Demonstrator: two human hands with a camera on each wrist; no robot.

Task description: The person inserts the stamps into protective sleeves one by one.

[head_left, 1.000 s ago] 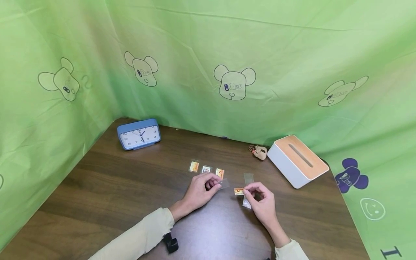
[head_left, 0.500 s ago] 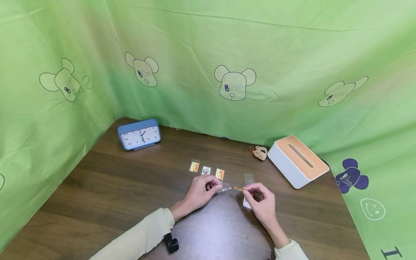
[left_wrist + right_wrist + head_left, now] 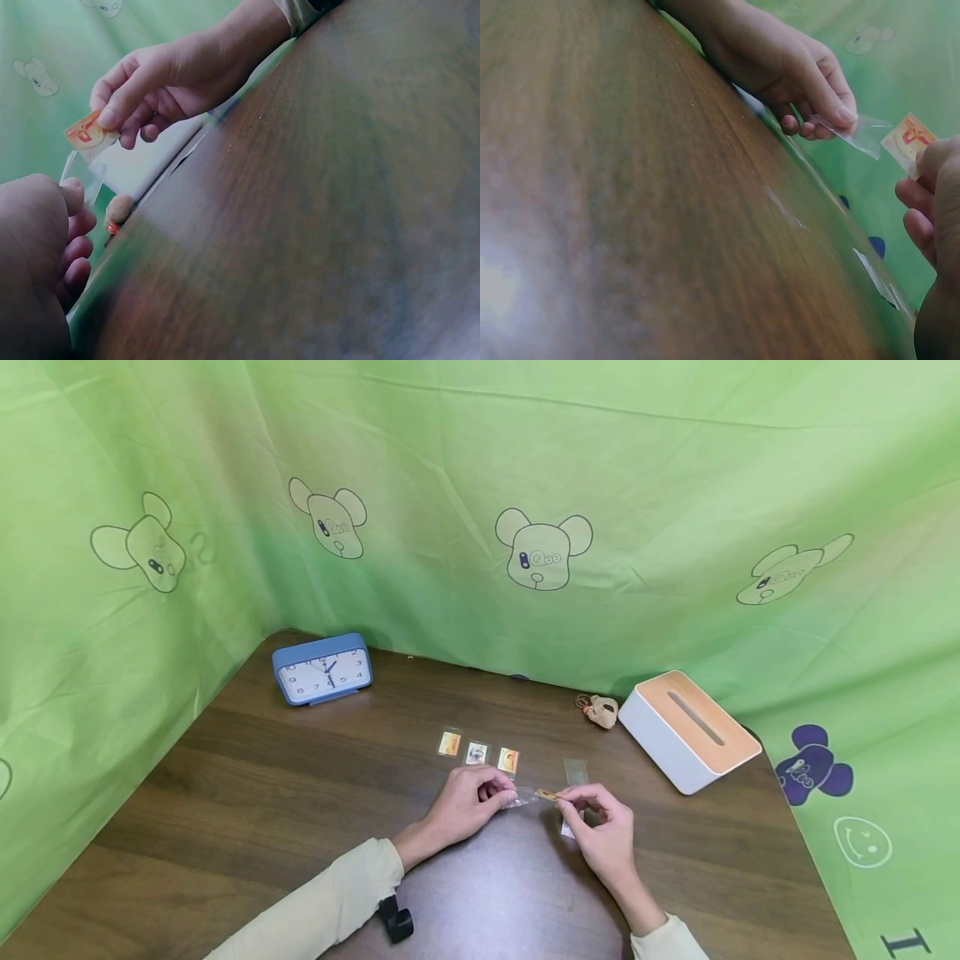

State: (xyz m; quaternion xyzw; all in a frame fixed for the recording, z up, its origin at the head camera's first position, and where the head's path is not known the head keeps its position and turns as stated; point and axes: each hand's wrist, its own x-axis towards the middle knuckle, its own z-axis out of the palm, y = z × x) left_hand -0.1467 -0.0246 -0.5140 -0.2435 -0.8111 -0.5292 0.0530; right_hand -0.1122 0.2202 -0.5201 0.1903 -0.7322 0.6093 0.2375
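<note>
Picture card (image 3: 909,139): up off the tabletop (image 3: 262,793), between the two hands, tilted, its leading corner right by the clear sleeve; touching or just apart, I can't tell!
Card's feel: feather-light by the look of it, thin, stiff enough to steer from one end, though a hard squeeze could crease it.
Card's hold: a finger-and-thumb pinch at the outer end looks best, leaving the leading edge bare.
Clear sleeve (image 3: 866,135): out in the air too, see-through, surely almost weightless; floppy and slick, I'd say, likely to buckle if pushed, so a pinch near its rim makes sense.
Right hand (image 3: 603,827): thumb and fingertips pinching the card by its end, a narrow grip.
Left hand (image 3: 468,802): narrow as well, thumb and fingers nipping the sleeve by its edge.
Card row: three more lie flat just beyond the left hand, a yellow card (image 3: 449,743), a pale card (image 3: 477,753) and an orange card (image 3: 507,760), each with a clear border.
Right-hand side: a spare sleeve (image 3: 576,771) lies flat beyond the knuckles; a pale piece (image 3: 567,830) peeks out by the fingers, mostly hidden.
Back of the tabletop: small pouch (image 3: 602,712) beside the slotted box (image 3: 660,739), blue clock (image 3: 321,672) over to the left, green curtain (image 3: 420,468) behind it all.
</note>
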